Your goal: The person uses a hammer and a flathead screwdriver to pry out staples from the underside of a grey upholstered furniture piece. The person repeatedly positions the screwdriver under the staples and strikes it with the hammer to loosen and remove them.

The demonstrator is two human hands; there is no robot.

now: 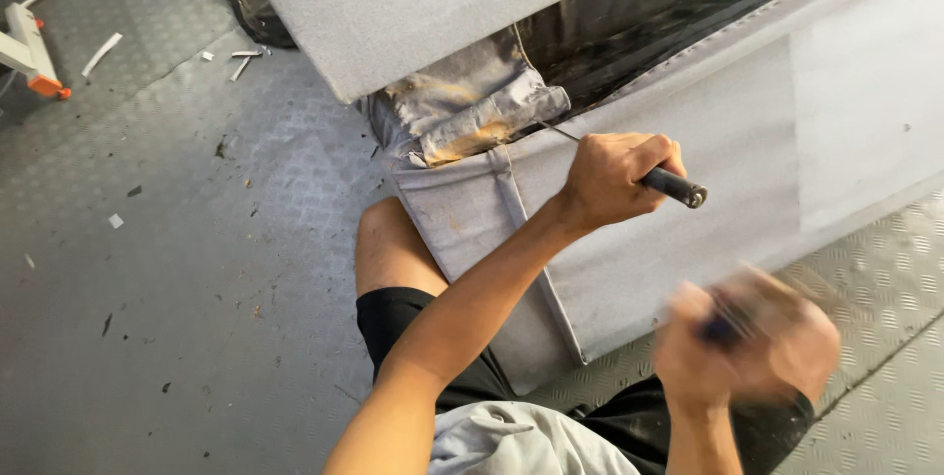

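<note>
**Hands at the corner of a grey upholstered frame**

The left hand [615, 178] is closed tight around the dark handle of a thin metal tool [675, 186]. The thin shaft of the tool runs up and to the left, and its tip lies at the torn, stained flap of fabric [472, 111] on the corner of the grey upholstered furniture piece [708, 141]. This furniture piece lies on the metal floor [177, 259], which has a raised pattern, and its dark inside shows above the flap.

The right hand [747, 342] is lower, near the bottom edge of the furniture, and it is very blurred. It seems to be closed around a small dark object [723, 329], but I cannot tell what this object is.

The bare knee [388, 244] of the person is just beside the furniture corner. Small white scraps [103, 52] lie well apart on the floor, at the upper left.
</note>
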